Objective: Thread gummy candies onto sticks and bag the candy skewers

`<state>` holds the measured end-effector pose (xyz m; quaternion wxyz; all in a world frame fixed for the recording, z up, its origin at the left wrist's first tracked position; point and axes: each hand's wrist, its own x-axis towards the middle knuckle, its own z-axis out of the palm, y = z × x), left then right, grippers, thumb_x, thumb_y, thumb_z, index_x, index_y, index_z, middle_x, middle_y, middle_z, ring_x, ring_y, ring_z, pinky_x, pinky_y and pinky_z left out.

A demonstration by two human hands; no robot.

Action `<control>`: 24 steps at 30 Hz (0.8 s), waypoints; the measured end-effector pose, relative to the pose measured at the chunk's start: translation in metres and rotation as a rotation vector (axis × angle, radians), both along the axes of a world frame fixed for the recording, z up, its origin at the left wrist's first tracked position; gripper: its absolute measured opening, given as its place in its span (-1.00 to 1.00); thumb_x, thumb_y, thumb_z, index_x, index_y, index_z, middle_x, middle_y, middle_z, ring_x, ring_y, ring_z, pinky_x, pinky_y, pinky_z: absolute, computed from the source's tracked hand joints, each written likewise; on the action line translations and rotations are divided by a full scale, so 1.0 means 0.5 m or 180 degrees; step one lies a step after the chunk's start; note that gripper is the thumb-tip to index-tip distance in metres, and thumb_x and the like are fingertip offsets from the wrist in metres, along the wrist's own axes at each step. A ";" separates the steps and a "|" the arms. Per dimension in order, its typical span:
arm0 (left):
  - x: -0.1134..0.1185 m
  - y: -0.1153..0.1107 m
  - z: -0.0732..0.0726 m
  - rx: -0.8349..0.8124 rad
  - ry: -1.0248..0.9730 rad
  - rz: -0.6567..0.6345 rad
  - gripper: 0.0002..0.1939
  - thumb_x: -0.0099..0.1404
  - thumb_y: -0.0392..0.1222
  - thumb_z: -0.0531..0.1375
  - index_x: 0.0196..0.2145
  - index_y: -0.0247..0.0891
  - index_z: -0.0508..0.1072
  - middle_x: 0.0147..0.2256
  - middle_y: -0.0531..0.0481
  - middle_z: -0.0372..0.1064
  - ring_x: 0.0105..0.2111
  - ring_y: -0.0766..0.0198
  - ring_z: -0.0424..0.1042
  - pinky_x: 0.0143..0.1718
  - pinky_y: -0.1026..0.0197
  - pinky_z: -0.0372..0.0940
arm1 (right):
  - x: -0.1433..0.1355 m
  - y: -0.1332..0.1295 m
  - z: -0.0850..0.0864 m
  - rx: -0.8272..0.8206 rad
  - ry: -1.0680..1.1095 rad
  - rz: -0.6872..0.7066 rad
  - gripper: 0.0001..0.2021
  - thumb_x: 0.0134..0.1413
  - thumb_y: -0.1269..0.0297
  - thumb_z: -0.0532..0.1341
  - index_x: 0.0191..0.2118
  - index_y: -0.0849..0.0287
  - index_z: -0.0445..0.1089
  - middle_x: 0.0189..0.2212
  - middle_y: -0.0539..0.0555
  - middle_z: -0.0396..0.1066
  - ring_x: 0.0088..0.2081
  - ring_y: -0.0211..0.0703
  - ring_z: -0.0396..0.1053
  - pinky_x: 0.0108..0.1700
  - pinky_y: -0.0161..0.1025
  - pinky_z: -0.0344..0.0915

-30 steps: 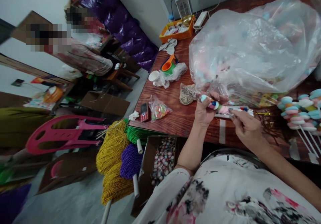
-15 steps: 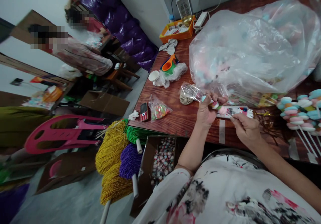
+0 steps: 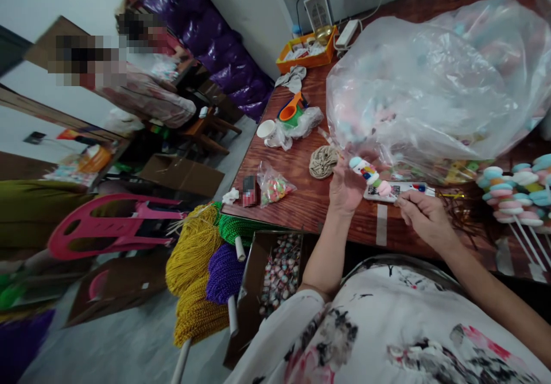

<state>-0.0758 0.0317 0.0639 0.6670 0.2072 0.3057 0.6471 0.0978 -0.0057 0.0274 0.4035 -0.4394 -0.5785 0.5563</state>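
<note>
A stack of pastel pieces (image 3: 371, 176) on a thin stick hangs over the table between my hands. My right hand (image 3: 424, 214) is closed in a pinch on the stick's lower end, at the right of the stack. My left hand (image 3: 346, 186) is beside the stack's left side, fingers raised and apart, holding nothing that I can make out. Behind the stack lies a white case (image 3: 418, 187) on the table. A coil of beige cord (image 3: 323, 162) sits just beyond my left hand.
A large clear bag of pastel pieces (image 3: 422, 80) fills the table's back right. More stacks on sticks (image 3: 510, 192) stand at the right. A phone (image 3: 249, 191), a small bag (image 3: 275, 186) and an orange tray (image 3: 305, 59) are leftward. Two people sit farther off.
My left hand has let go of the stack and moved slightly left, with its fingers opening. The clear wrapper over the stack's top no longer shows there, and the cord coil is uncovered.
</note>
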 end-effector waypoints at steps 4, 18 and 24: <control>-0.021 0.024 0.012 0.0024 0.0156 0.0116 -0.66 0.15 0.08 0.33 -0.18 -0.13 0.47 -0.48 0.09 0.42 -0.26 0.19 0.53 -0.15 0.08 0.41 | 0.017 -0.004 -0.013 0.0578 -0.0549 0.0016 -0.78 0.24 0.22 0.13 -0.37 0.16 0.43 -0.63 -0.06 0.33 -0.57 -0.31 0.25 -0.45 -0.32 0.21; 0.030 0.010 0.008 -0.0694 -0.0549 0.0235 -0.52 0.47 0.09 -0.07 -0.48 -0.27 0.30 -0.55 0.07 0.27 -0.42 0.31 0.45 -0.10 0.07 0.41 | 0.020 -0.013 -0.037 0.2704 -0.2253 -0.1025 -0.83 0.22 0.38 0.12 -0.30 0.20 0.47 -0.52 0.05 0.51 -0.54 -0.25 0.39 -0.45 -0.31 0.14; 0.025 -0.006 -0.002 -0.0625 -0.0308 0.0181 -0.55 0.46 0.09 -0.06 -0.47 -0.24 0.28 -0.57 0.11 0.19 -0.51 0.35 0.37 -0.15 0.14 0.40 | 0.018 -0.022 -0.003 0.1911 -0.2186 -0.0544 -0.74 0.24 0.25 0.08 -0.41 0.17 0.43 -0.62 0.00 0.39 -0.59 -0.26 0.24 -0.46 -0.28 0.03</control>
